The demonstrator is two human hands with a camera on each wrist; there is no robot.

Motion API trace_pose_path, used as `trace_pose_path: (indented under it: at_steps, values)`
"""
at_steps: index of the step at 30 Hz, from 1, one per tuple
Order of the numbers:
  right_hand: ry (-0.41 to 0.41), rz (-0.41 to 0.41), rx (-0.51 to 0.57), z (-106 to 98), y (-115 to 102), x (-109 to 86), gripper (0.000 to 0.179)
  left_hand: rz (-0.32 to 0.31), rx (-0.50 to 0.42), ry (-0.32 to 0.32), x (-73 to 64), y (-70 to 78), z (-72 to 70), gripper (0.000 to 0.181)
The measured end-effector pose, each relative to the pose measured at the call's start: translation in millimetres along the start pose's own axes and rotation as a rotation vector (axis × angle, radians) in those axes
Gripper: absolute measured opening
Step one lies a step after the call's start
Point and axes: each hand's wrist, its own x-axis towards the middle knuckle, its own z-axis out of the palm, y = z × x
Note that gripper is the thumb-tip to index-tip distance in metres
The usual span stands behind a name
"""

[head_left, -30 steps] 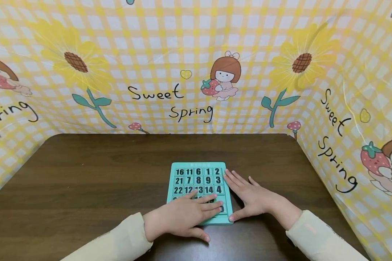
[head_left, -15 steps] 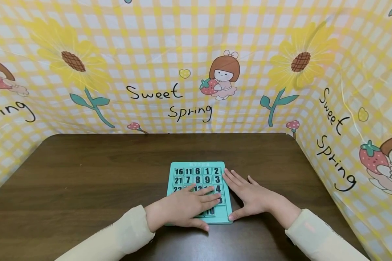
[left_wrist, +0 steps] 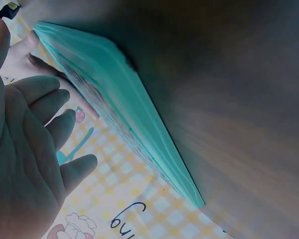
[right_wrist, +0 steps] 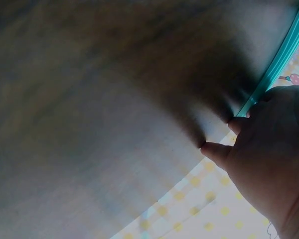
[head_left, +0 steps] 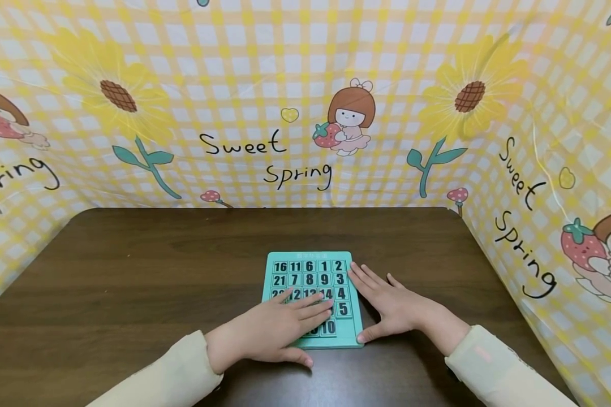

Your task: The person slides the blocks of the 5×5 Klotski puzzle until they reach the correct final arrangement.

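Observation:
A teal number sliding puzzle (head_left: pixel 355 325) lies flat on the table, its tiles printed with black numbers. Tile 5 (head_left: pixel 343 309) sits at the right of the fourth row, below tile 4 (head_left: pixel 341 293). Tile 10 (head_left: pixel 328 328) is in the bottom row, with bare teal base to its right. My left hand (head_left: pixel 277 328) is over the lower left tiles, fingers spread, hiding several of them. The left wrist view shows its fingers extended and apart from the board. My right hand (head_left: pixel 392 305) rests along the board's right edge, fingertips and thumb touching it.
The dark wooden table (head_left: pixel 158 271) has a rounded back edge. A yellow checked cloth (head_left: pixel 244 73) with flowers and lettering stands behind it and along both sides.
Tile 5 has slid away from me, up one row, under the left fingers. Afterwards the left hand has drawn back to the left, uncovering it. The right hand has stayed put.

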Motion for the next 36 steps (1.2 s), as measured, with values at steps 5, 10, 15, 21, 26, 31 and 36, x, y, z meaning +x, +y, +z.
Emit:
trace_pose_path:
  at_steps: [5,10,15,21,26,31,36]
  values:
    - [0.006,0.000,-0.007,0.5,0.0,0.0,0.125,0.017,0.014,0.008,-14.8,7.9,3.0,0.083]
    - [0.009,0.001,-0.005,0.9,0.3,-0.2,0.125,0.036,0.026,-0.003,-20.3,14.8,6.7,0.083]
    - [0.010,-0.002,-0.001,2.6,0.8,0.3,0.124,0.034,0.022,-0.015,-20.4,16.7,9.9,0.083]
    - [0.012,-0.004,-0.012,2.5,1.0,1.0,0.124,0.040,0.021,-0.001,-18.4,16.8,10.3,0.082]
    - [0.014,-0.006,-0.018,2.0,1.2,1.2,0.124,0.051,0.008,0.000,-13.3,16.4,8.8,0.081]
    - [0.013,-0.010,-0.018,1.6,0.9,1.2,0.125,0.065,0.000,-0.007,-7.5,17.7,6.2,0.080]
    - [0.010,-0.008,-0.015,1.2,1.0,1.0,0.125,0.071,0.001,-0.011,-1.4,19.5,5.7,0.079]
